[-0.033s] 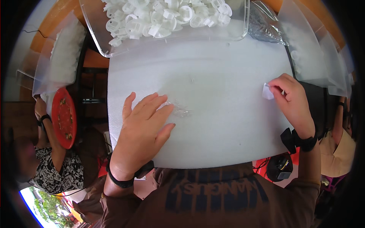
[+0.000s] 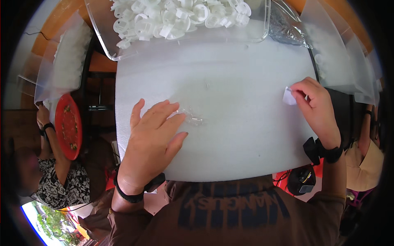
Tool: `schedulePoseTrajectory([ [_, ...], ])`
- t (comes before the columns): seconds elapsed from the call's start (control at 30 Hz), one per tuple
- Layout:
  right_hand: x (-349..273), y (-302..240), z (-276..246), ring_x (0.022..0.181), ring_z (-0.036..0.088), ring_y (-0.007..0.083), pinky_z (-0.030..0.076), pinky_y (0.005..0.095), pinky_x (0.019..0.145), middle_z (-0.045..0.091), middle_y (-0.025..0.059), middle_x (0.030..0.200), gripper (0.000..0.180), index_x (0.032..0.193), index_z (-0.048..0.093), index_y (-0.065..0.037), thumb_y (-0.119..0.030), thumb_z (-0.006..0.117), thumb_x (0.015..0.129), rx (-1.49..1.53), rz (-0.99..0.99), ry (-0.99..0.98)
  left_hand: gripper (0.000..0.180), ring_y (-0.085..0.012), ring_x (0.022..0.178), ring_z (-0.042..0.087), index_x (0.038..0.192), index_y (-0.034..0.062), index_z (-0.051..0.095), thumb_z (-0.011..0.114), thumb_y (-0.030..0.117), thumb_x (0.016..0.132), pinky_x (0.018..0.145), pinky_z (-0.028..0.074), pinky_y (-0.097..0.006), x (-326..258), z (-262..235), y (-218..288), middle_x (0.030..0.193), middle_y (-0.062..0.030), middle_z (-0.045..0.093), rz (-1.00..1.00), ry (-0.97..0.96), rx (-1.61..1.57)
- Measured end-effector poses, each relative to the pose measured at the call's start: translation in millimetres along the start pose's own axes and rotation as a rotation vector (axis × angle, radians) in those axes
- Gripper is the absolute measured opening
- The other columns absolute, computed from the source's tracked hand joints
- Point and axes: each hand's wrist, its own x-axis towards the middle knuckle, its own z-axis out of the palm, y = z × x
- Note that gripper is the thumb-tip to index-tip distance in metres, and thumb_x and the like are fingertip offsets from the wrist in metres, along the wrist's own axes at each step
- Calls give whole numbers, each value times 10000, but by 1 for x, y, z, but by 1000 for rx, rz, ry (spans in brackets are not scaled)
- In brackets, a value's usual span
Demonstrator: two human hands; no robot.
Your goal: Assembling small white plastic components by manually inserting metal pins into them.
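Note:
My left hand [image 2: 152,137] hovers over or rests on the pale work surface [image 2: 230,151], fingers spread and holding nothing. Just beyond its fingertips lies a small loose cluster of thin, clear or shiny pieces [image 2: 193,117], too fine to name and partly covered by the fingers. Toward the right edge, the thumb and fingers of my right hand [image 2: 315,104] pinch a small white piece [image 2: 288,97]. It hangs to the left of the fingertips, and its exact kind cannot be made out.
A clear plastic bin [image 2: 246,36] full of white round-based plastic parts [image 2: 174,18] stands at the far edge, with a dark plastic bag [image 2: 287,30] beside it. More translucent bins stand left [image 2: 72,57] and right [image 2: 342,61]. A co-worker's hand [image 2: 42,116] is near a red plate [image 2: 69,127].

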Motion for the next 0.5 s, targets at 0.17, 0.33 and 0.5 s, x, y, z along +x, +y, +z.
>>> schedulePoseTrajectory([
  [0.17,15,-8,3,626,496,173,390,259,568,542,71,749,84,895,582,-2,-2,548,819,66,-66,139,188,-275,1109,510,904,49,613,637,93,723,1034,232,-499,2,3,-4,1076,-108,584,-22,41,-6],
  [0.33,18,-12,5,647,500,143,385,243,575,563,60,784,127,947,583,-11,1,544,826,59,-46,141,69,-282,1072,532,753,46,569,626,62,718,1029,240,-502,5,4,-4,1021,-104,595,-22,40,-25],
  [0.5,16,-14,4,676,515,136,389,245,587,566,55,793,156,973,586,-18,8,542,825,69,-57,141,86,-274,1017,556,775,40,578,630,28,707,1022,253,-491,0,6,-9,948,-92,602,-71,73,-73],
])
